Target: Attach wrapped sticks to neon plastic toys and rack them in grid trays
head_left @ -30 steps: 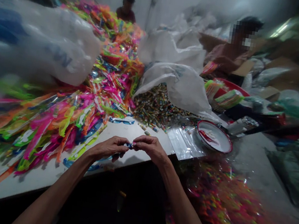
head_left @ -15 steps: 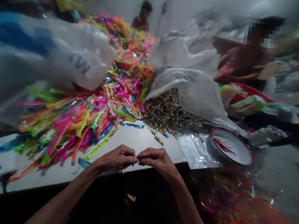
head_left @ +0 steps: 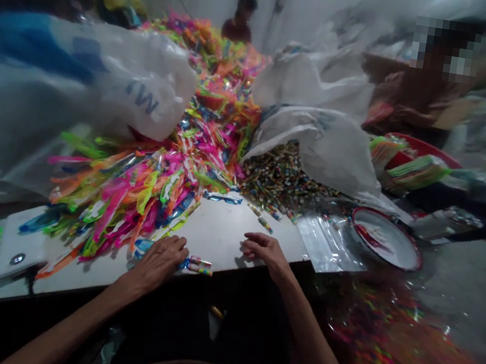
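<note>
My left hand [head_left: 162,258] rests on the table's front edge, its fingers bent down over a clear blue plastic piece [head_left: 142,245]. Two small patterned tubes [head_left: 200,266] stick out to the right from under that hand; how they join the blue piece is hidden. My right hand [head_left: 264,251] hovers low over the white tabletop [head_left: 235,235], fingers loosely bent and apart, with nothing seen in it. Beyond it lie a few loose patterned tubes [head_left: 262,218]. Another blue plastic piece [head_left: 222,198] lies farther back, between the hands.
Bright plastic pieces [head_left: 130,202] are heaped on the left. Many small tubes [head_left: 280,175] spill from a white sack [head_left: 330,146]. Clear bags [head_left: 329,243] and a red-rimmed basin [head_left: 417,256] are at right. A big filled bag [head_left: 116,78] stands left. Two people sit farther back.
My hands, fingertips together before, have moved apart. The left has gone down and left onto the blue plastic piece; the right has shifted slightly right and its fingers have loosened. The view has shifted slightly.
</note>
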Motion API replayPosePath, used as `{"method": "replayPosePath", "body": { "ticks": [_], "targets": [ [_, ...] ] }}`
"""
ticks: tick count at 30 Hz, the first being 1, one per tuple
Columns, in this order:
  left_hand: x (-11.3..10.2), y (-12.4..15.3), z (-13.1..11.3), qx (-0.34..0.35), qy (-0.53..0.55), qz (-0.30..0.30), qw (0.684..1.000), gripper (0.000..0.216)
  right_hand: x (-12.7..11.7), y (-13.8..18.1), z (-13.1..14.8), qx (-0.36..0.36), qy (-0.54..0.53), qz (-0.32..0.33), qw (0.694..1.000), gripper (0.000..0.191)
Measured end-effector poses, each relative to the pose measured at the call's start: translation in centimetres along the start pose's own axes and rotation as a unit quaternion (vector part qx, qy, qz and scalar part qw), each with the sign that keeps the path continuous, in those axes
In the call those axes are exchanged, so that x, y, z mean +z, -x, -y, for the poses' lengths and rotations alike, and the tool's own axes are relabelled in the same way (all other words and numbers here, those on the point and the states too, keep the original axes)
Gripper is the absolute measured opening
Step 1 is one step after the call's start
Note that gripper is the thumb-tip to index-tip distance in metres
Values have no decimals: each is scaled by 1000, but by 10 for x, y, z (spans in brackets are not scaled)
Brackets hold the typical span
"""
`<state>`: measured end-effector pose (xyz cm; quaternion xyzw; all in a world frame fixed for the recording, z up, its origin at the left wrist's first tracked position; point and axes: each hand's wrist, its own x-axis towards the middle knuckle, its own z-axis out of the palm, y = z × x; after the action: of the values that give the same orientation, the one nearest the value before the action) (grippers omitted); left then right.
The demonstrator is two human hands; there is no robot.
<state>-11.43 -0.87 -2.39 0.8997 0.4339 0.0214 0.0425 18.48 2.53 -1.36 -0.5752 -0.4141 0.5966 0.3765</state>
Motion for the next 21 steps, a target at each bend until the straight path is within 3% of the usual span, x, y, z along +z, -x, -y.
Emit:
{"method": "replayPosePath", "body": {
  "ticks": [3,6,10,13,15,17,19,21],
  "targets": [
    [-12,-12,-6,-16,-16,-3,1000,23,-1,-10,-1,3,17,-20,1000,33],
    [-57,-22,-3,-84,-43,-21,995,20,-1,-21,0,12,41,-14,999,31],
    [-136,-25,34,-256,-129,-42,957,26,-1,-36,1,7,72,-13,997,29],
    [-170,-33,68,-274,-176,-131,936,36,-2,-45,8,-52,168,-46,983,27],
    [-171,-49,76,-255,-139,-200,936,46,-3,-49,15,-116,314,-130,933,26],
    [-154,-77,65,-219,-60,-223,948,45,-6,-54,22,-145,454,-213,853,24],
    [-125,-112,39,-146,20,-172,974,35,-7,-58,27,-129,542,-224,799,22],
    [-90,-149,10,-76,56,-116,989,25,-7,-62,29,-104,587,-191,779,21]
  ]
}}
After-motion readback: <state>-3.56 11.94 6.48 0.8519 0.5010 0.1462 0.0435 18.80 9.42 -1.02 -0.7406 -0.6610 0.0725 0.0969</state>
